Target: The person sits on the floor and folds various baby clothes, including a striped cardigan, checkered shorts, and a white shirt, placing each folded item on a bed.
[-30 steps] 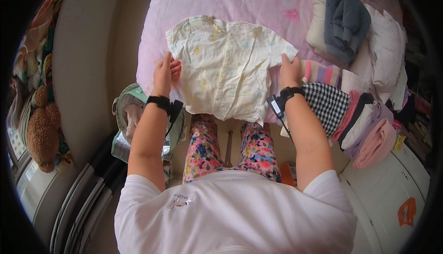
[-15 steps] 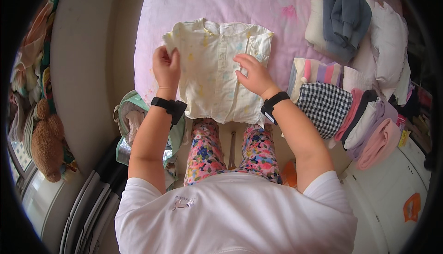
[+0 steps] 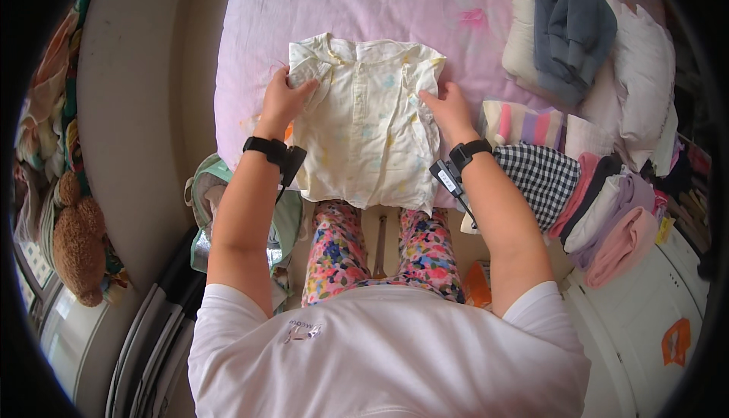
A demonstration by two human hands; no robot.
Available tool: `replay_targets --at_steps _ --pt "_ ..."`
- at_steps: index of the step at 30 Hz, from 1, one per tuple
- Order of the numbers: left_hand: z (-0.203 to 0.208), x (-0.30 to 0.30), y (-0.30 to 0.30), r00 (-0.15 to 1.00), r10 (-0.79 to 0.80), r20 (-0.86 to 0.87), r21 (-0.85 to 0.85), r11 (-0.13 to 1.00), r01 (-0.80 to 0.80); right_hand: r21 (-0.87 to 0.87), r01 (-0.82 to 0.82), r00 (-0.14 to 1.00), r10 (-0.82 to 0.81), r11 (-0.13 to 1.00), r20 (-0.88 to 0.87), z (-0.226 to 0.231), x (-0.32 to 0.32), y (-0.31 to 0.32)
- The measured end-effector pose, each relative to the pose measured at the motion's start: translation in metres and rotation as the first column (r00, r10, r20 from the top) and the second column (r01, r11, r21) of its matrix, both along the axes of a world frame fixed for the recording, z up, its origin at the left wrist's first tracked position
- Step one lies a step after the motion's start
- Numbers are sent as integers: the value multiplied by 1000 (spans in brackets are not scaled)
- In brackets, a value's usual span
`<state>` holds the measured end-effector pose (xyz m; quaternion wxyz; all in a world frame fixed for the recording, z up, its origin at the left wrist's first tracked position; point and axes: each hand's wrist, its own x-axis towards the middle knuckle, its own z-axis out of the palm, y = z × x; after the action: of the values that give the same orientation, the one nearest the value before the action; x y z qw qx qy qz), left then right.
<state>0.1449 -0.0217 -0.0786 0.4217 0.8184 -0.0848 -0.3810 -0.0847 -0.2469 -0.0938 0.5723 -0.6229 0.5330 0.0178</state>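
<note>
A small cream shirt with pale yellow and blue prints and a front placket lies at the near edge of the bed, its neckline away from me. Both its sleeves are turned inward, and its lower hem hangs at the bed's edge above my knees. My left hand pinches the shirt's left side below the shoulder, thumb on top and fingers around the edge. At the opposite side my right hand grips the edge, thumb over the cloth, with its other fingers partly hidden.
The pink bedspread stretches beyond the shirt. To the right lie folded clothes, among them a black-and-white checked piece and a grey garment, beside a white pillow. A green bag stands at my left.
My right hand has moved outward from the shirt's front to its right edge. My left hand has shifted slightly right, and the left sleeve is now turned inward.
</note>
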Motion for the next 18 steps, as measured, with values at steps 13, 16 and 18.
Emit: replay_targets --at_steps 13,16,18 --pt "38 62 -59 991 103 86 -298 952 -73 -224 -1 917 90 975 389 32 67 -51" --pt "36 55 -50 977 34 213 -321 946 37 -254 -73 929 158 965 335 30 62 -55" --pt "31 42 -32 903 -7 429 -313 937 157 -407 -39 916 196 913 351 26 53 -47"
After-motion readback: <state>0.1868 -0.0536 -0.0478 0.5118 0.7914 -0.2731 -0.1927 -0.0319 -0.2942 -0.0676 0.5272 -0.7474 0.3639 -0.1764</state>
